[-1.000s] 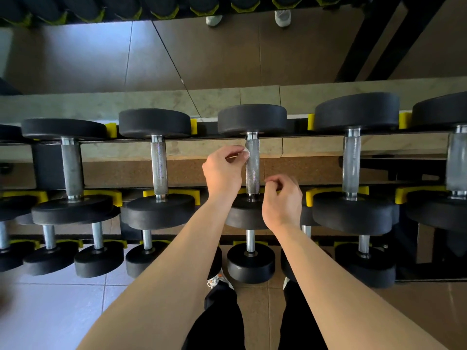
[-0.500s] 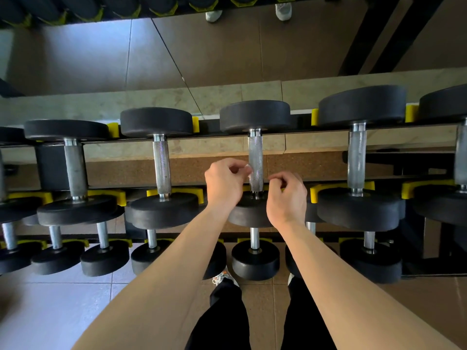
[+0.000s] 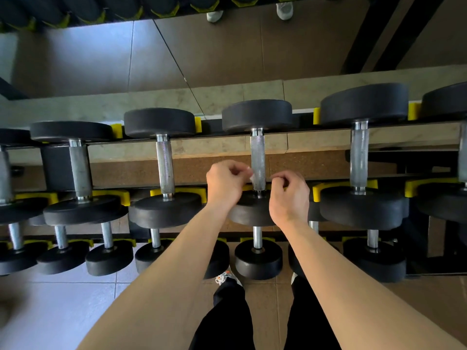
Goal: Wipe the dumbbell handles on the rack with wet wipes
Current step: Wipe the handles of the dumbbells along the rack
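Observation:
A black dumbbell with a knurled steel handle (image 3: pixel 257 157) lies on the upper tier of the rack (image 3: pixel 227 145), straight ahead of me. My left hand (image 3: pixel 225 183) sits just left of the handle's near end and pinches a small white wet wipe (image 3: pixel 250 176) against it. To the right of that same end is my right hand (image 3: pixel 289 195), its fingers curled; whether they hold part of the wipe is hidden. Both hands sit just above the dumbbell's near weight head (image 3: pixel 252 210).
More dumbbells lie along the upper tier: two on the left (image 3: pixel 165 168) (image 3: pixel 79 170), a larger one on the right (image 3: pixel 358 157). Smaller dumbbells (image 3: pixel 257 256) fill the lower tier. Yellow cradles (image 3: pixel 343 185) hold the heads. A mirror wall stands behind; tiled floor lies below.
Both hands have slid down the handle toward its near end, from about mid-handle to just above the near weight head.

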`<action>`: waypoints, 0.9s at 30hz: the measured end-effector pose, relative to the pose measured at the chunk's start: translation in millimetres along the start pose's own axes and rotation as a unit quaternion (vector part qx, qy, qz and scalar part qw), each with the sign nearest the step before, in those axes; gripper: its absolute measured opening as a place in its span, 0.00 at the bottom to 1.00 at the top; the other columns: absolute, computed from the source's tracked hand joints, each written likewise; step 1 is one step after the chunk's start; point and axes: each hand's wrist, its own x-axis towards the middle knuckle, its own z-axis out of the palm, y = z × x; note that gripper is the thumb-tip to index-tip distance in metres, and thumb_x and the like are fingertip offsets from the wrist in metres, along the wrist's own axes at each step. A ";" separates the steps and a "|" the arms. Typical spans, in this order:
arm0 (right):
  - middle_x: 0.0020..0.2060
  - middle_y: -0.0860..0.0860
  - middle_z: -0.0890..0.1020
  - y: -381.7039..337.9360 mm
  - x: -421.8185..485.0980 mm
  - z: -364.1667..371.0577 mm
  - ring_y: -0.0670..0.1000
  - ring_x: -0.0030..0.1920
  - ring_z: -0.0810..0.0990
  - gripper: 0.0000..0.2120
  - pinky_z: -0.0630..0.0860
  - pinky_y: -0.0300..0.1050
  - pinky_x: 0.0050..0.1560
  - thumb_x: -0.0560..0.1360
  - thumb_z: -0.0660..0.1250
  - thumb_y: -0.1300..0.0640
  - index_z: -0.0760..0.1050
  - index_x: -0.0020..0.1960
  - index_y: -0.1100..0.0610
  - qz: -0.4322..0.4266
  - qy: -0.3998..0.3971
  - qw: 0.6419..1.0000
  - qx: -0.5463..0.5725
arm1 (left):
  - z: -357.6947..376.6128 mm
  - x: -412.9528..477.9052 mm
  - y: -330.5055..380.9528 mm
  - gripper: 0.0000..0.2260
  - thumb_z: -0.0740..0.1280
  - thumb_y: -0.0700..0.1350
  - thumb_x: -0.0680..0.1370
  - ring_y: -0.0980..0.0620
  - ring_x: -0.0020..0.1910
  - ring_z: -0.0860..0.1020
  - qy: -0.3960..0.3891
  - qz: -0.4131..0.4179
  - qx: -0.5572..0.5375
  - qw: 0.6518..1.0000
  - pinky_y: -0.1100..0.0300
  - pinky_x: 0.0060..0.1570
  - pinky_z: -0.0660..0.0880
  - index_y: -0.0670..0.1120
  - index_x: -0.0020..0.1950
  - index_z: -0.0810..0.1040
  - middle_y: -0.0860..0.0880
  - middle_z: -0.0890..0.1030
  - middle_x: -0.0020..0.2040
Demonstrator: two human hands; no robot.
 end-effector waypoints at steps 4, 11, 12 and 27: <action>0.47 0.49 0.78 2.0 0.4 1.0 0.42 0.45 0.75 0.09 0.68 0.32 0.42 0.80 0.60 0.59 0.78 0.45 0.54 0.002 0.000 1.000 0.001 | 6.4 5.0 7.8 0.04 0.73 0.47 0.78 0.62 0.45 0.79 0.044 0.005 -0.005 0.999 0.70 0.43 0.69 0.49 0.51 0.84 0.56 0.83 0.46; 0.48 0.49 0.77 2.3 0.0 1.2 0.46 0.47 0.76 0.09 0.71 0.39 0.45 0.79 0.60 0.58 0.78 0.46 0.54 0.005 -0.001 1.000 0.011 | -4.2 -13.5 -6.1 0.05 0.74 0.47 0.76 0.56 0.45 0.80 -0.037 0.089 0.119 0.988 0.61 0.49 0.77 0.47 0.50 0.84 0.54 0.83 0.45; 0.48 0.49 0.77 2.1 -0.2 0.6 0.46 0.46 0.76 0.09 0.71 0.39 0.45 0.79 0.60 0.58 0.78 0.46 0.54 0.006 -0.001 1.000 0.011 | -2.9 -13.0 -0.9 0.05 0.74 0.47 0.77 0.58 0.45 0.79 -0.011 0.104 0.108 0.989 0.64 0.48 0.75 0.48 0.50 0.84 0.55 0.82 0.45; 0.52 0.49 0.76 4.5 0.3 -1.7 0.43 0.46 0.76 0.09 0.72 0.34 0.47 0.81 0.59 0.59 0.78 0.52 0.53 -0.039 -0.014 0.999 0.001 | -7.4 -12.5 18.4 0.08 0.74 0.47 0.77 0.56 0.48 0.81 -0.021 0.161 0.195 0.967 0.60 0.51 0.78 0.48 0.55 0.85 0.51 0.85 0.51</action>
